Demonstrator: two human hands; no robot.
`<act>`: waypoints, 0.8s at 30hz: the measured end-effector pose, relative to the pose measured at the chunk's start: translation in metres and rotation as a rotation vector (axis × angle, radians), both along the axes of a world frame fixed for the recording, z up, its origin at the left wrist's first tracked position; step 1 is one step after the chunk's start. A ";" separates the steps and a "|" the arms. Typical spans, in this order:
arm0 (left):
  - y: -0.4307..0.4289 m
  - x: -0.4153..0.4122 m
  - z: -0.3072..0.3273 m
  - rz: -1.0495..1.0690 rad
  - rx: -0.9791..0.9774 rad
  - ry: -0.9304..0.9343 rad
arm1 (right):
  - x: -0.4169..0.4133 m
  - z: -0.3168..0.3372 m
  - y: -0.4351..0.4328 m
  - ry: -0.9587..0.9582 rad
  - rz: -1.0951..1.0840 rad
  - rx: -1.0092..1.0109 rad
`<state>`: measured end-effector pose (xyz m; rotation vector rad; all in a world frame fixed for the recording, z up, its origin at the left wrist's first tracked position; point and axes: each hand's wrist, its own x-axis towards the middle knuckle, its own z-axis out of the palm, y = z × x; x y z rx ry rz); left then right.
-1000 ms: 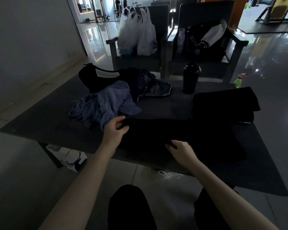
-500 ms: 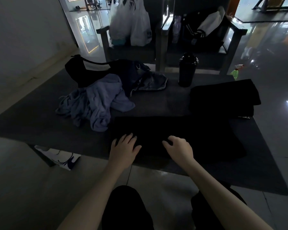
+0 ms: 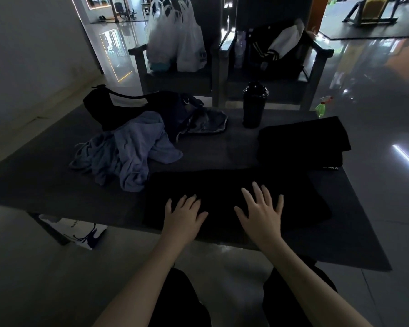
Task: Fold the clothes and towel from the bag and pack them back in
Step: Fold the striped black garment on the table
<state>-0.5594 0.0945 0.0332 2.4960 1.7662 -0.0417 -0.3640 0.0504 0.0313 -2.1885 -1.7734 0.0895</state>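
Note:
A black garment (image 3: 300,197) lies spread flat on the dark table (image 3: 45,180) right in front of me. My left hand (image 3: 183,214) and my right hand (image 3: 262,210) both lie flat on it with fingers straight and spread. A folded black piece (image 3: 302,140) sits at the right of the table. A crumpled blue-grey cloth (image 3: 128,154) lies in a heap to the left. Behind it rests the dark bag (image 3: 118,109) with a bluish denim-like item (image 3: 208,122) beside it.
A black bottle (image 3: 255,105) stands at the table's far edge. Two dark chairs behind hold white plastic bags (image 3: 177,41) and a dark jacket (image 3: 276,50). A green spray bottle (image 3: 321,108) stands on the floor to the right, a white paper bag (image 3: 80,232) under the table's left.
My left hand let go of the garment's left edge and came down beside the right. Both hands went from curled to flat on the black cloth, the right one sliding forward.

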 end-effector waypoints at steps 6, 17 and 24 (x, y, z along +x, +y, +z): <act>-0.003 0.042 0.009 -0.069 0.123 -0.055 | 0.009 -0.002 -0.015 -0.077 0.008 -0.247; 0.000 0.050 -0.011 -0.090 -0.048 -0.063 | 0.097 0.019 -0.039 0.183 -0.499 -0.233; 0.001 0.052 -0.014 -0.078 -0.044 -0.002 | 0.119 0.038 -0.031 0.750 -0.541 -0.261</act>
